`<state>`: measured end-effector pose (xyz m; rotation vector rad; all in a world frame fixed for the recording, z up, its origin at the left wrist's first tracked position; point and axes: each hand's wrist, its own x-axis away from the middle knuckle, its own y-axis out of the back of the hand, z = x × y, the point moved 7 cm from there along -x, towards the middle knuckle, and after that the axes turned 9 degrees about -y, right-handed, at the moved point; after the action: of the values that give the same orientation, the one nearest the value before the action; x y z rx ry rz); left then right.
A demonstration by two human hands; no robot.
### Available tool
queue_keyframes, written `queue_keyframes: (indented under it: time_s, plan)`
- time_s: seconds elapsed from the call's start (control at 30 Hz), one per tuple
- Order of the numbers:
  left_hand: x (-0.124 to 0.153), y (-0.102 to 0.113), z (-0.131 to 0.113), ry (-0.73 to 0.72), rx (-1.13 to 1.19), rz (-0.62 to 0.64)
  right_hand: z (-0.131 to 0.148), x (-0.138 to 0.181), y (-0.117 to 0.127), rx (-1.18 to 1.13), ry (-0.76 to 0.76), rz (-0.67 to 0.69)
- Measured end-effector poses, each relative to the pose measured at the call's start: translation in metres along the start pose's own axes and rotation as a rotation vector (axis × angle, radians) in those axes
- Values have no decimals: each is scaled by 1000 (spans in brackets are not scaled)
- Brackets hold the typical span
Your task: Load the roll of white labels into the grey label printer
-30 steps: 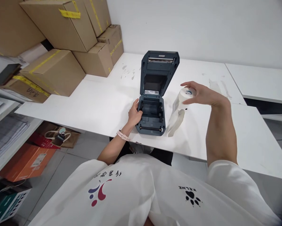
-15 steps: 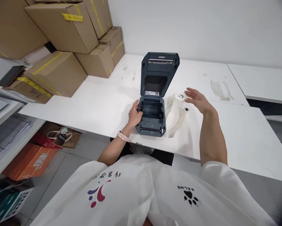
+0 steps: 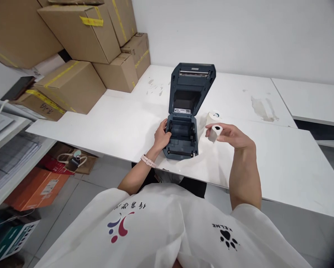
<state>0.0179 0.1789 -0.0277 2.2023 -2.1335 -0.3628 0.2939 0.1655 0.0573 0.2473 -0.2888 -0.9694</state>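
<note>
A dark blue-grey label printer (image 3: 180, 138) stands on the white table with its lid (image 3: 193, 87) raised, and its roll bay looks bare. My left hand (image 3: 161, 138) grips the printer's left side, thumb over the rim and fingers along the outer wall. To the right of the printer, my right hand (image 3: 232, 134) is closed around a small white paper roll (image 3: 213, 135) with a dark hole in its core. Just behind that hand a second, larger white roll (image 3: 212, 117) stands on the table, partly covered by the fingers.
Cardboard boxes (image 3: 80, 37) with yellow tape are stacked at the back left of the table (image 3: 122, 126). A white wall rises behind. Lower left are a shelf (image 3: 21, 160), an orange box (image 3: 41, 190) and a bag on the floor. Worn patches mark the tabletop.
My right hand has come down and toward the printer, taking hold of the small roll and lifting it off the table. My left hand stays on the printer. The view has shifted slightly.
</note>
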Motion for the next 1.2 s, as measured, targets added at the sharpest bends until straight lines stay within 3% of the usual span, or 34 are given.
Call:
queue_keyframes:
  time_s: [0.13,0.23,0.33,0.5,0.7,0.83,0.97,1.2]
  plan:
    - [-2,1,3,-7,-15,-19,55,-44,-42,480,45,-3]
    - [-3,0,5,9,-19,-17,56,-87,-78,914,-37,-13]
    - [-2,0,3,10,-31,-15,42,-112,-101,1116,-120,-12]
    - [0,1,-2,11,-49,-25,36,-101,-110,1135,-94,-54]
    - [3,2,-4,-1,-15,-34,43,-22,-130,810,111,-219]
    - [3,-2,-1,4,55,-31,31,16,-154,697,141,-394]
    - [2,-6,-2,7,98,-6,25,23,-173,684,123,-492]
    - [5,-5,-8,25,105,-2,29,23,-182,728,125,-468]
